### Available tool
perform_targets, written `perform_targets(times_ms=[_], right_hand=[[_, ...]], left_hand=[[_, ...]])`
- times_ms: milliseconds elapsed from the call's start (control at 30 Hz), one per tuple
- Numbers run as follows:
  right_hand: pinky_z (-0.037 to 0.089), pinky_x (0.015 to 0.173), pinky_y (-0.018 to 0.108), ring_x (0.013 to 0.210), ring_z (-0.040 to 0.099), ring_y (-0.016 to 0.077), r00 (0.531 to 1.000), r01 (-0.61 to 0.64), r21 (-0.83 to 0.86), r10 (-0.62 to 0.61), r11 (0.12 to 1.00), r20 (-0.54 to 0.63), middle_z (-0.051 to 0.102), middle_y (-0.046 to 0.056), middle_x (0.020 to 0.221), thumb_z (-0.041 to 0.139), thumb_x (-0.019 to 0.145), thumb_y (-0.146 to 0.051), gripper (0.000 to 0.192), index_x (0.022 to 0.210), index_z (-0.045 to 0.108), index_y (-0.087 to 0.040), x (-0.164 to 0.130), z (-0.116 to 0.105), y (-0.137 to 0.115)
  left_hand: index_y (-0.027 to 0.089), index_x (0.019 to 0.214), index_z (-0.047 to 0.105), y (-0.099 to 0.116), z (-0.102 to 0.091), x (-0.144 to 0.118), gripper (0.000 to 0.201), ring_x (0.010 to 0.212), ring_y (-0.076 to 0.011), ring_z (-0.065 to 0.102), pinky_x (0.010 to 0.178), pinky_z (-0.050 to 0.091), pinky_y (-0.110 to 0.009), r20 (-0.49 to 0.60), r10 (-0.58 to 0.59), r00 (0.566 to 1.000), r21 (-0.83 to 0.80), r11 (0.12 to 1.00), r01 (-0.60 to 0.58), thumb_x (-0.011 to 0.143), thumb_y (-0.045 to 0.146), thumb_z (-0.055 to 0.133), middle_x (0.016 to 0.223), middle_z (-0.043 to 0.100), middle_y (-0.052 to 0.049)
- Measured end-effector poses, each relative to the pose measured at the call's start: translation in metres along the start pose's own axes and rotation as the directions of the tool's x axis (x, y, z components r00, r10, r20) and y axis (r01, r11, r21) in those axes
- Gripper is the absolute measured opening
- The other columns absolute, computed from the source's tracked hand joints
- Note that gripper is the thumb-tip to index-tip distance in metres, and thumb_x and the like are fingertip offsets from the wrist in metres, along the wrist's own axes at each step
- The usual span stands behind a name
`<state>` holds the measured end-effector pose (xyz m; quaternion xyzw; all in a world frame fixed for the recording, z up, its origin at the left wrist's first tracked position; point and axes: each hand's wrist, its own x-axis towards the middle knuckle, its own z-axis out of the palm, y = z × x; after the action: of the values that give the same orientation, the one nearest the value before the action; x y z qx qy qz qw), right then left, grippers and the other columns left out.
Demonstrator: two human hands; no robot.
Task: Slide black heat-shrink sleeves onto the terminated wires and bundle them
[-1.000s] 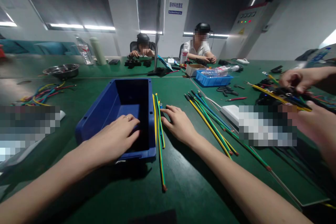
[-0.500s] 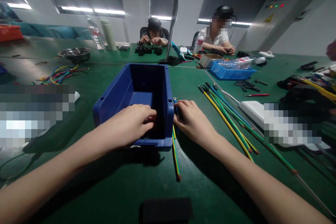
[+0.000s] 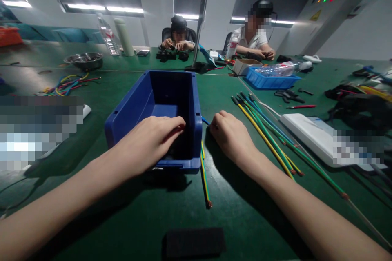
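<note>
A deep blue plastic bin (image 3: 122, 124) stands in front of me, its low end facing my side. My left hand (image 3: 156, 132) reaches over that end into the bin, thumb and fingers drawn together; whatever they hold, if anything, is hidden. Outside the bin's right wall, my right hand (image 3: 228, 134) is closed on a thin blue wire (image 3: 206, 121), of which only a short piece shows. A yellow-green wire (image 3: 206, 185) with a bare copper end lies along the bin's right side, partly hidden by it.
Several yellow, green and blue wires (image 3: 266, 136) lie at right beside a white power strip (image 3: 309, 134). A black block (image 3: 194, 242) sits at the front edge. Farther back are a light-blue tray (image 3: 272, 81), a metal bowl (image 3: 84, 63) and two seated people.
My right hand has curled closed and moved slightly away from the bin wall, drawing the blue wire with it. My left hand's thumb and fingers have come together inside the bin.
</note>
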<state>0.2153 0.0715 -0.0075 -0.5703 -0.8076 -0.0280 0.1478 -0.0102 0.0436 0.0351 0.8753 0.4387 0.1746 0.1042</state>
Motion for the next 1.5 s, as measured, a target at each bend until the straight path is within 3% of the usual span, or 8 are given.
perform_targets(times_ms=[267, 467, 733, 933, 1167, 1267, 1367, 1500], right_hand=[[0.037, 0.064, 0.03, 0.073, 0.059, 0.0207, 0.999, 0.0, 0.112, 0.006, 0.994, -0.049, 0.067, 0.01, 0.083, 0.044, 0.091, -0.013, 0.013, 0.093, 0.058, -0.013, 0.001, -0.007, 0.013], [0.038, 0.063, 0.028, 0.071, 0.061, 0.0192, 0.992, -0.031, 0.225, 0.058, 0.974, -0.114, 0.068, 0.008, 0.079, 0.041, 0.093, -0.014, 0.015, 0.1, 0.054, -0.015, 0.003, -0.017, 0.011], [0.035, 0.061, 0.027, 0.061, 0.055, 0.0153, 0.935, -0.015, 0.392, 0.152, 0.92, -0.32, 0.062, 0.002, 0.072, 0.045, 0.096, -0.021, 0.011, 0.101, 0.055, -0.018, 0.01, -0.026, 0.003], [0.036, 0.058, 0.025, 0.06, 0.054, 0.0123, 0.84, 0.163, 0.404, 0.088, 0.9, -0.535, 0.057, -0.002, 0.071, 0.048, 0.096, -0.022, 0.009, 0.101, 0.055, -0.018, 0.008, -0.029, 0.003], [0.042, 0.059, 0.022, 0.063, 0.057, 0.0098, 0.789, 0.373, 0.29, -0.137, 0.881, -0.599, 0.063, -0.002, 0.078, 0.045, 0.098, -0.017, 0.012, 0.106, 0.054, -0.019, 0.001, -0.028, -0.008], [0.043, 0.059, 0.022, 0.064, 0.059, 0.0097, 0.714, 0.411, 0.19, -0.185, 0.891, -0.675, 0.066, -0.002, 0.08, 0.052, 0.094, -0.014, 0.009, 0.1, 0.056, -0.02, -0.002, -0.029, -0.009], [0.041, 0.054, 0.02, 0.059, 0.057, 0.0076, 0.623, 0.417, 0.134, -0.176, 0.899, -0.762, 0.065, -0.003, 0.079, 0.056, 0.091, -0.012, 0.01, 0.096, 0.056, -0.021, -0.003, -0.032, -0.007], [0.034, 0.046, 0.02, 0.049, 0.047, 0.0049, 0.54, 0.433, -0.005, -0.265, 0.901, -0.799, 0.058, -0.006, 0.068, 0.061, 0.089, -0.013, 0.011, 0.09, 0.053, -0.021, -0.003, -0.037, -0.002]], left_hand=[[0.024, 0.103, 0.061, 0.0, 0.001, -0.003, 0.023, 0.087, -0.0216, 0.068, 0.072, 0.043, -0.03, -0.041, -0.034, 0.999, 0.042, 0.998, 0.036, 0.099, 0.034, 0.041, 0.097, 0.071, -0.002], [0.022, 0.103, 0.052, 0.001, 0.002, -0.002, 0.025, 0.076, -0.025, 0.068, 0.063, 0.041, -0.033, -0.066, -0.157, 0.985, 0.09, 0.983, 0.163, 0.101, 0.033, 0.03, 0.087, 0.068, -0.004], [0.023, 0.106, 0.047, 0.003, 0.003, -0.003, 0.026, 0.084, -0.0282, 0.069, 0.069, 0.045, -0.037, -0.095, -0.18, 0.979, 0.1, 0.977, 0.19, 0.102, 0.042, 0.029, 0.093, 0.067, -0.005], [0.021, 0.109, 0.052, 0.0, 0.004, -0.001, 0.026, 0.094, -0.0281, 0.067, 0.078, 0.048, -0.04, -0.106, -0.112, 0.988, 0.107, 0.987, 0.124, 0.1, 0.037, 0.033, 0.104, 0.067, -0.008], [0.019, 0.109, 0.062, 0.005, -0.002, -0.006, 0.025, 0.095, -0.0246, 0.069, 0.08, 0.052, -0.036, -0.165, -0.021, 0.986, 0.137, 0.99, 0.044, 0.097, 0.029, 0.043, 0.104, 0.072, -0.007], [0.016, 0.12, 0.059, 0.012, -0.006, -0.015, 0.031, 0.1, -0.0288, 0.067, 0.085, 0.052, -0.041, -0.346, 0.098, 0.933, 0.299, 0.954, 0.011, 0.1, 0.031, 0.04, 0.11, 0.071, -0.011], [0.018, 0.129, 0.053, 0.02, -0.008, -0.026, 0.032, 0.1, -0.0229, 0.069, 0.09, 0.051, -0.034, -0.487, 0.207, 0.849, 0.386, 0.922, -0.003, 0.1, 0.029, 0.047, 0.117, 0.07, -0.009], [0.022, 0.122, 0.057, 0.025, -0.003, -0.036, 0.026, 0.092, -0.0151, 0.071, 0.086, 0.053, -0.022, -0.578, 0.098, 0.81, 0.246, 0.967, 0.059, 0.097, 0.032, 0.057, 0.112, 0.072, 0.0]])
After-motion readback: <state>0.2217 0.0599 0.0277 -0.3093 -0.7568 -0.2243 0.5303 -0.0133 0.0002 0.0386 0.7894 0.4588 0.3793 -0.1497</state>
